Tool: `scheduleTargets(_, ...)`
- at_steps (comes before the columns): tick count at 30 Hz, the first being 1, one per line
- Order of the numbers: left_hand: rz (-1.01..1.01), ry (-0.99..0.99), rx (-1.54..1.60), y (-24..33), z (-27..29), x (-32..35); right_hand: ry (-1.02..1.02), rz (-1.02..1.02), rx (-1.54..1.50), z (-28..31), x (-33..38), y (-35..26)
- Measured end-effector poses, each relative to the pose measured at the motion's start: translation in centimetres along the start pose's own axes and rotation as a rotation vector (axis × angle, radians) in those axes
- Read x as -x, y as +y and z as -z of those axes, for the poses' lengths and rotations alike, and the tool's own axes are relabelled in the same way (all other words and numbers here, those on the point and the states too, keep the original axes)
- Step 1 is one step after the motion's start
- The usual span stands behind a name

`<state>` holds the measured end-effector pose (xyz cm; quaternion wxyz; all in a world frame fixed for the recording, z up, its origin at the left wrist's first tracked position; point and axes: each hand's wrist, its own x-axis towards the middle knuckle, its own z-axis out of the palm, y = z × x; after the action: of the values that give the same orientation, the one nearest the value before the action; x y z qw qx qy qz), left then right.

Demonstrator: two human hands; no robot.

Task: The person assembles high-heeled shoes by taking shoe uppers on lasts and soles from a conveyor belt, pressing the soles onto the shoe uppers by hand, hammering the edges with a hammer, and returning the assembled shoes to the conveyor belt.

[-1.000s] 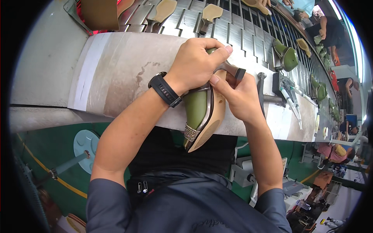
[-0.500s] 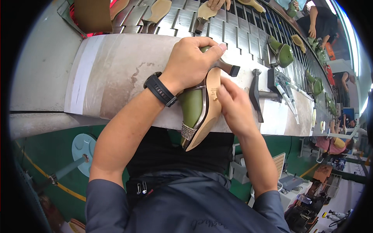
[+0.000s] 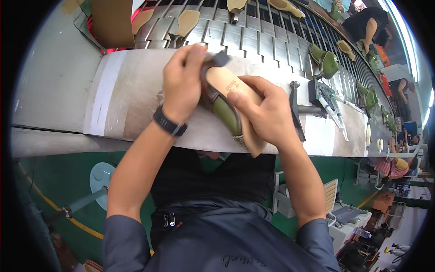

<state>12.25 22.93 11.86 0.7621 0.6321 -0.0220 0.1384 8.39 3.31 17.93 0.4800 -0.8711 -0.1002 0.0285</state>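
Note:
A green high-heeled shoe [image 3: 225, 115] is held over the worktable, tilted with its tan sole [image 3: 229, 84] turned up and its heel pointing away from me. A sparkly band crosses it near the toe. My right hand [image 3: 267, 106] grips it from the right, thumb pressed on the sole and fingers behind the edge. Closed at the heel end is my left hand [image 3: 183, 79], somewhat blurred, its curled fingers against the dark back of the shoe. The dark heel tip [image 3: 219, 59] is smeared by motion.
A hammer [image 3: 297, 111] lies right of my hands, beside a dark block [image 3: 321, 92] and white syringe-like tools [image 3: 331, 111]. Beyond the worktable [image 3: 131, 90] runs a slatted metal conveyor [image 3: 253, 38] bearing several shoes. A brown board [image 3: 113, 22] stands far left; other people work far right.
The shoe has swung its heel leftward and moved up over the table. My left hand went left with it; my right thumb now presses on the sole. Another person's hand has left the conveyor.

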Motion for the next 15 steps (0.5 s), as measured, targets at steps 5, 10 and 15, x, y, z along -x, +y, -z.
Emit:
scheduleTargets(5, -0.431, -0.225, -0.528, 2.4, 5.0, 7.3, 0.088, 0.383, 0.274, 2.2, 0.6, 2.2)
scheduleTargets(10, -0.377, -0.375, -0.564, 3.1, 4.8, 8.3, -0.046, 0.514, 0.236, 3.1, 0.6, 3.5)
scheduleTargets(15, -0.442, -0.404, -0.576, 3.3, 4.7, 8.2, -0.094, 0.506, 0.167, 3.3, 0.3, 4.2)
